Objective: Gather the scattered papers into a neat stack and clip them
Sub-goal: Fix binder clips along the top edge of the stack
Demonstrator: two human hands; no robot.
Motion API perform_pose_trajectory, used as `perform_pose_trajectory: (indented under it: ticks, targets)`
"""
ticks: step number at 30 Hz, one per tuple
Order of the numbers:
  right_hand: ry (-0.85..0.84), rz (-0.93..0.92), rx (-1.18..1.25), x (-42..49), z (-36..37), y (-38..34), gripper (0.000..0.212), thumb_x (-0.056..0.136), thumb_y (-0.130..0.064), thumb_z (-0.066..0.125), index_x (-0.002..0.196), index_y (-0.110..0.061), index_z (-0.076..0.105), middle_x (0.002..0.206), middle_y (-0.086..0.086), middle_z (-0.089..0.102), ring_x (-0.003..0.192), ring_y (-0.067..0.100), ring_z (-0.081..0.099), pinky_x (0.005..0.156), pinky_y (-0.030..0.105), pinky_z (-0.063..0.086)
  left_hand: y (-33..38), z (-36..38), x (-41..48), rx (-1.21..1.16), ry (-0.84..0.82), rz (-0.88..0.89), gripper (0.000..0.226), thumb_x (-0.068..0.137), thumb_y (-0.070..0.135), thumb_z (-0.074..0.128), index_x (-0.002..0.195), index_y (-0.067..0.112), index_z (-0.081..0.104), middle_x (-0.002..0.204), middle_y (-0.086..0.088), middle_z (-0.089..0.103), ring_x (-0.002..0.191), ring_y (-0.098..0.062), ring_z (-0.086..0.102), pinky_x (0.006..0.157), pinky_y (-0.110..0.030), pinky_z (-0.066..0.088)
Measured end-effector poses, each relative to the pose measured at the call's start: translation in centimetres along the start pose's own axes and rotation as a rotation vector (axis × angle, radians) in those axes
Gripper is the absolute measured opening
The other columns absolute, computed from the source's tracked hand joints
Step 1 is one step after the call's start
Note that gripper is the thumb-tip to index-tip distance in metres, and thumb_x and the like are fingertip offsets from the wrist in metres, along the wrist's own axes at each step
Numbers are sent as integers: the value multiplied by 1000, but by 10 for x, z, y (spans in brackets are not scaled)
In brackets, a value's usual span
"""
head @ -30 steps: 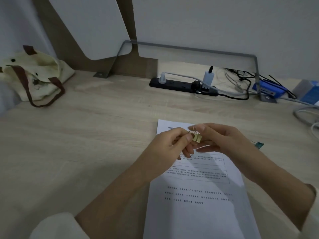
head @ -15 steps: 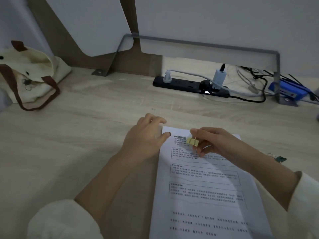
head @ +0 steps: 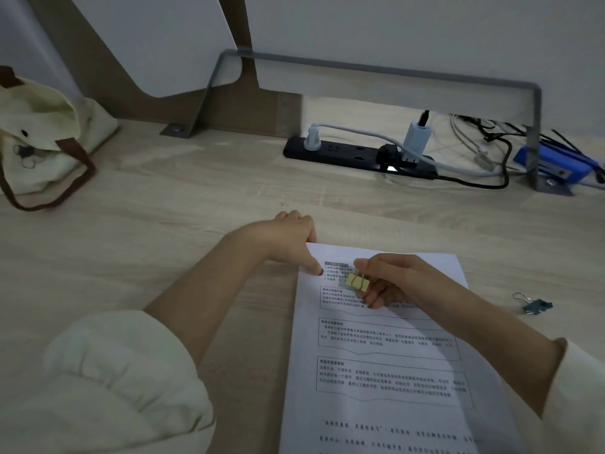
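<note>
Yellow clip (head: 357,282) over stacked papers (head: 386,355)

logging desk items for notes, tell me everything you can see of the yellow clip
The yellow clip is a small binder clip: pale yellow body, thin wire handle, metal by its look. The right hand pinches it, tilted, over the upper left of the papers, not clamped on them.

papers (head: 386,371) on the desk (head: 163,224); loose clip (head: 535,306) right of them, power strip (head: 343,154) behind, bag (head: 39,136) far left.
</note>
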State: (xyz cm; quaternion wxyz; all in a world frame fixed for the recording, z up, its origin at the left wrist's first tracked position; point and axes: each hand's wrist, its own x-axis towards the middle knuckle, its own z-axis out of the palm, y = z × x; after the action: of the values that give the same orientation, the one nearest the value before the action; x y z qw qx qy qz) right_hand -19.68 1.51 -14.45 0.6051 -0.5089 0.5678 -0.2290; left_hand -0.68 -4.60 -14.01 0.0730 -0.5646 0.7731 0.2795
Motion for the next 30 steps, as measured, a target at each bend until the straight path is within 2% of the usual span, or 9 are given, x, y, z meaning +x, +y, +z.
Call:
perform_pose_trajectory:
  ticks: [3,7,9,12,15,20,23,27,30]
  targets:
    - [-2,-4,9,-1,0,1,23,84,-30,62,78,-7,65,70,9,67,61,14,64,58,17,53,0,-6,6,-48,-84,-15,45,75,37,72,105,22,41,109,2,49,100,-16,47,87,-33,42]
    - [-3,-7,14,-1,0,2,23,84,-29,62,80,-7,66,72,10,67,67,17,64,62,18,54,-7,-2,3,-223,-89,-15,49,75,33,72,114,22,43,106,5,55,102,-16,56,93,-37,47]
    - [1,-9,27,-1,-1,3,22,84,-28,63,80,-7,66,73,11,66,68,18,64,64,19,54,-13,8,-3,-385,-5,-4,39,78,28,71,109,20,50,106,4,60,102,-16,59,95,-39,48]
    - [8,-21,45,0,-1,6,22,84,-29,63,79,-7,65,72,11,66,69,19,64,68,21,54,-22,25,-11,-646,163,-26,18,81,23,68,96,19,58,98,0,66,89,-14,63,90,-34,51]
    - [14,-35,46,1,-1,8,26,83,-30,63,83,-4,66,71,10,66,68,18,64,68,21,54,-25,41,-14,-823,292,-74,12,83,26,67,92,19,62,93,0,69,82,-12,65,93,-35,51]
    - [52,-85,60,3,-1,10,30,81,-31,63,82,-1,65,72,10,66,67,18,65,68,20,55,-26,49,-12,-881,372,-82,6,82,31,66,82,29,61,93,2,72,90,-14,68,96,-42,49]
    - [109,-210,-46,11,-4,0,31,84,-28,59,87,3,65,79,11,68,70,16,64,68,16,53,-25,52,-13,-889,399,-61,6,82,33,65,81,30,59,91,4,73,90,-14,68,95,-42,50]
    - [159,-369,-215,35,-4,-24,26,87,-26,58,88,-2,66,79,5,68,69,7,61,69,12,47,-25,54,-14,-895,433,-42,7,83,32,64,81,30,59,91,4,73,92,-16,67,94,-45,49]
    - [130,-425,-327,54,4,-31,21,88,-22,58,88,-2,66,83,8,69,75,10,63,75,18,48,-25,54,-14,-912,450,-26,8,83,30,65,80,31,58,90,4,72,92,-17,67,94,-46,49]
